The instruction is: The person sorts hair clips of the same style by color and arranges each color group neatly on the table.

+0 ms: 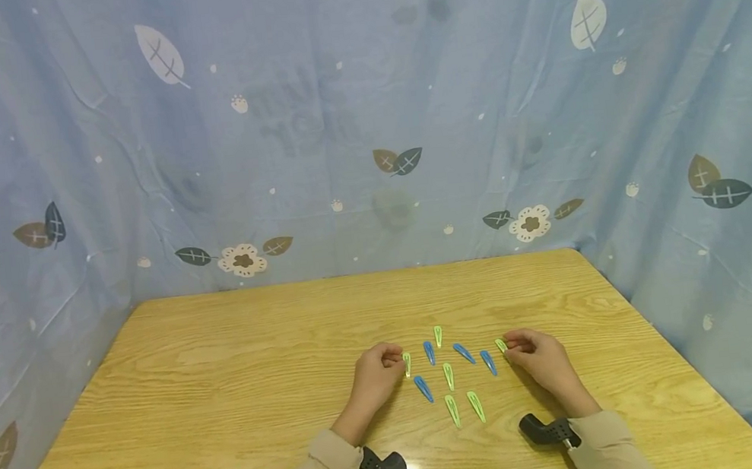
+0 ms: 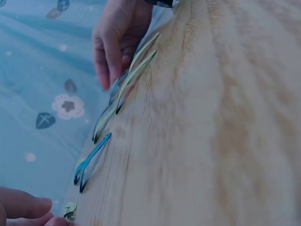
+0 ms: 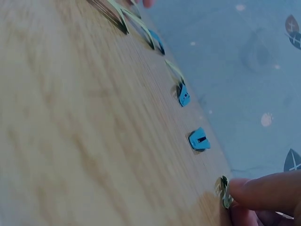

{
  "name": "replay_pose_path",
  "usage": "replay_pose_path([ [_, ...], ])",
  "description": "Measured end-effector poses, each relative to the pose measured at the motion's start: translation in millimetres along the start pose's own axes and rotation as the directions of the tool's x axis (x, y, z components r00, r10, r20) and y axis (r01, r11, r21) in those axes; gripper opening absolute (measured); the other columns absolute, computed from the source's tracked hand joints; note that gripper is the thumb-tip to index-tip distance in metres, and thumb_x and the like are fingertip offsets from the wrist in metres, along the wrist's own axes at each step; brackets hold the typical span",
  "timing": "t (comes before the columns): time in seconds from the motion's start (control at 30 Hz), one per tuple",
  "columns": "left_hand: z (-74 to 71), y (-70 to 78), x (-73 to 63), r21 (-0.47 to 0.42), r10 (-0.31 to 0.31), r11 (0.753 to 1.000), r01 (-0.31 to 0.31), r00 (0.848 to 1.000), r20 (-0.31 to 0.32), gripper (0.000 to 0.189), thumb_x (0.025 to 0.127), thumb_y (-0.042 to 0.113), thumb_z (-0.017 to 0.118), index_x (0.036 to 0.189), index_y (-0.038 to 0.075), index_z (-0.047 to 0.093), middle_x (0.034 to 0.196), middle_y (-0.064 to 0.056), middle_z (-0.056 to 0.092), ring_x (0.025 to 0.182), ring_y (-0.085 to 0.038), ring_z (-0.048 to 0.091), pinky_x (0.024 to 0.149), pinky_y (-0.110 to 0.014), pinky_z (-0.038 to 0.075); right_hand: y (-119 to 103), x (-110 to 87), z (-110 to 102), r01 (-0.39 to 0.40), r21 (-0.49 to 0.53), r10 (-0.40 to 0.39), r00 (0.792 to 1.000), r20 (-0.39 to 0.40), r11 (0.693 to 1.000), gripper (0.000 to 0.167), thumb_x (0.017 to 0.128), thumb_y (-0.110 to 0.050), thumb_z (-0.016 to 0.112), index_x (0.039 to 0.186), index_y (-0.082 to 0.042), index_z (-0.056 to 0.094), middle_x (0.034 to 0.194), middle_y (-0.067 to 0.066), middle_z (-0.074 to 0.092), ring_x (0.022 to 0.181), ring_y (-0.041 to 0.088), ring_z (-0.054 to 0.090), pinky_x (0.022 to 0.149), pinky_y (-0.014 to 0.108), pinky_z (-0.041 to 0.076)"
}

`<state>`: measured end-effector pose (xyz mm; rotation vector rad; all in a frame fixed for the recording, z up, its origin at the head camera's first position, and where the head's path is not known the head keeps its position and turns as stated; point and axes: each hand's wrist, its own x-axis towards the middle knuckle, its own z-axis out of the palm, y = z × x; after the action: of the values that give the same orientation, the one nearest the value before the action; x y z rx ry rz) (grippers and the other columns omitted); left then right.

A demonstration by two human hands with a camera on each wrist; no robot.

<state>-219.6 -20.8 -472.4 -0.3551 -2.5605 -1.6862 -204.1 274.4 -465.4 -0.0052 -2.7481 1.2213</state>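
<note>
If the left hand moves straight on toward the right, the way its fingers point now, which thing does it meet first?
Probably the left hand would first meet the blue hair clip just past the yellow-green clip already at its fingertips. Depth is hard to judge, so this is only likely.

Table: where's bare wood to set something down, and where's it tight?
Table is bare left of the left hand, right of the right hand, and across the far strip by the curtain. Crowded between the hands: blue and green clips.
</note>
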Motion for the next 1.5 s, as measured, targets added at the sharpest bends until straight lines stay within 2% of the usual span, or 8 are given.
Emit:
replay_pose_path([
  [0.13, 2.0, 0.1, 0.4, 0.022, 0.003, 1.0, -0.003, 1.0, -0.012, 0.016, 0.085, 0.002, 0.067, 0.099, -0.005, 0.067, 0.084, -0.006, 0.063, 0.076, -0.016, 0.059, 0.067, -0.026, 0.049, 0, 0.8, 2, -0.006, -0.02, 0.006, 1.0, 0.0, 1.0, 0.028, 0.088, -0.005, 0.068, 0.115, 0.002, 0.066, 0.099, 0.009, 0.067, 0.09, 0.022, 0.063, 0.075, 0.027, 0.05],
  [0.4, 7.0, 0.6, 2.9, 0.082, 0.021, 0.996, -0.018, 0.999, -0.03, 0.014, 0.08, -0.002, 0.069, 0.093, -0.005, 0.068, 0.077, -0.003, 0.059, 0.068, -0.01, 0.054, 0.061, -0.022, 0.047, -2, 0.1, 3, -0.009, -0.038, 0.009, 1.0, -0.002, 0.999, 0.029, 0.088, -0.004, 0.067, 0.116, 0.002, 0.067, 0.101, 0.01, 0.067, 0.091, 0.024, 0.063, 0.077, 0.036, 0.052],
  [0.77, 8.2, 5.4, 2.0, 0.182, 0.021, 0.983, -0.013, 0.999, -0.042, 0.013, 0.082, -0.003, 0.068, 0.095, -0.004, 0.069, 0.076, 0.0, 0.058, 0.067, -0.009, 0.052, 0.06, -0.022, 0.046, -11, -2.4, 2, -0.037, -0.055, 0.037, 0.999, 0.011, 0.998, 0.027, 0.088, -0.002, 0.066, 0.114, 0.006, 0.067, 0.098, 0.014, 0.068, 0.089, 0.027, 0.063, 0.075, 0.04, 0.052],
  [1.03, 7.0, 6.4, 1.8, 0.246, 0.049, 0.968, -0.038, 0.998, -0.037, 0.014, 0.082, -0.003, 0.067, 0.096, -0.003, 0.07, 0.076, 0.0, 0.06, 0.067, -0.009, 0.052, 0.059, -0.022, 0.046, -10, -3.0, 2, -0.034, -0.045, 0.034, 0.999, 0.008, 0.998, 0.028, 0.088, -0.001, 0.065, 0.114, 0.006, 0.067, 0.099, 0.014, 0.068, 0.09, 0.027, 0.063, 0.078, 0.042, 0.051],
  [1.13, 5.0, 6.4, 1.2, 0.229, 0.052, 0.972, -0.045, 0.998, -0.023, 0.016, 0.083, -0.005, 0.064, 0.097, -0.004, 0.07, 0.077, -0.002, 0.061, 0.067, -0.01, 0.053, 0.059, -0.022, 0.046, -11, -3.4, 2, -0.037, -0.037, 0.038, 0.999, 0.006, 0.999, 0.028, 0.088, -0.001, 0.065, 0.114, 0.006, 0.067, 0.099, 0.014, 0.068, 0.09, 0.028, 0.063, 0.079, 0.043, 0.051],
  [1.23, 2.0, 4.6, 2.0, 0.158, 0.043, 0.987, -0.041, 0.999, -0.004, 0.018, 0.082, -0.008, 0.062, 0.098, -0.006, 0.069, 0.078, -0.004, 0.061, 0.069, -0.012, 0.054, 0.061, -0.023, 0.047, -11, -3.3, 2, -0.045, -0.034, 0.046, 0.999, 0.005, 0.998, 0.028, 0.088, -0.002, 0.065, 0.114, 0.006, 0.067, 0.098, 0.014, 0.068, 0.09, 0.027, 0.063, 0.078, 0.041, 0.051],
  [1.37, -3.1, 0.0, 4.9, 0.042, -0.016, 0.999, 0.015, 1.0, 0.024, 0.022, 0.083, -0.007, 0.062, 0.103, -0.006, 0.067, 0.08, -0.004, 0.058, 0.069, -0.012, 0.052, 0.06, -0.023, 0.045, -11, -2.7, 2, -0.055, -0.023, 0.055, 0.998, 0.01, 0.998, 0.028, 0.088, -0.002, 0.064, 0.114, 0.005, 0.067, 0.098, 0.014, 0.068, 0.09, 0.027, 0.062, 0.077, 0.04, 0.051],
  [1.5, -11.3, -4.9, 6.7, -0.066, -0.077, 0.995, 0.08, 0.996, 0.042, 0.025, 0.085, -0.005, 0.061, 0.11, -0.007, 0.064, 0.082, -0.005, 0.056, 0.066, -0.012, 0.047, 0.058, -0.021, 0.041, -11, -3.0, 1, -0.054, -0.02, 0.054, 0.998, 0.014, 0.998, 0.028, 0.089, -0.003, 0.064, 0.115, 0.006, 0.066, 0.099, 0.015, 0.067, 0.092, 0.029, 0.062, 0.08, 0.043, 0.05],
])
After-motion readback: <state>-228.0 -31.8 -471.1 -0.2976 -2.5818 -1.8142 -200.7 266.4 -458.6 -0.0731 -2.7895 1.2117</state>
